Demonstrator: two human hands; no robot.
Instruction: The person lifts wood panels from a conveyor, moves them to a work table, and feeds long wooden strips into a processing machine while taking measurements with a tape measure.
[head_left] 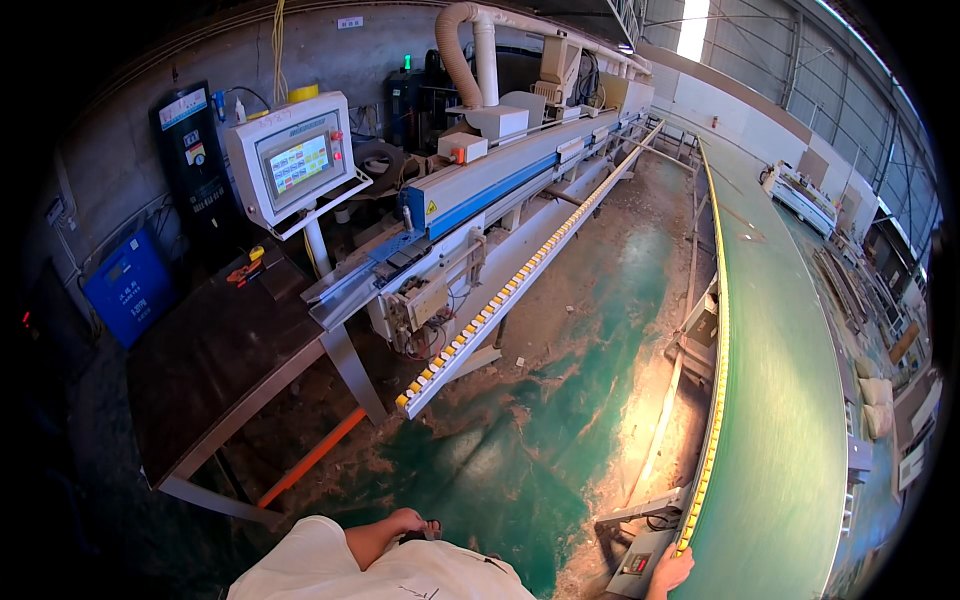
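Observation:
My left hand [408, 520] is held low in front of my white shirt [430, 572], its fingers curled in. Beside its fingertips is a small dark shape, too unclear to name. Down at the right, my right hand [672, 570] is at the near end of the long green belt conveyor [770, 400]. Its fingers close on the conveyor's edge, by the yellow roller strip [716, 420]. Just left of that hand, a grey control box [636, 564] is mounted on the conveyor frame.
A long blue and grey machine [500, 185] runs away at the left, with a touchscreen panel [298, 165]. A rail of yellow rollers [500, 305] juts toward me. Nearer stands a dark-topped table [220, 350] with orange-handled pliers [245, 272]. Dust covers the green floor [480, 470].

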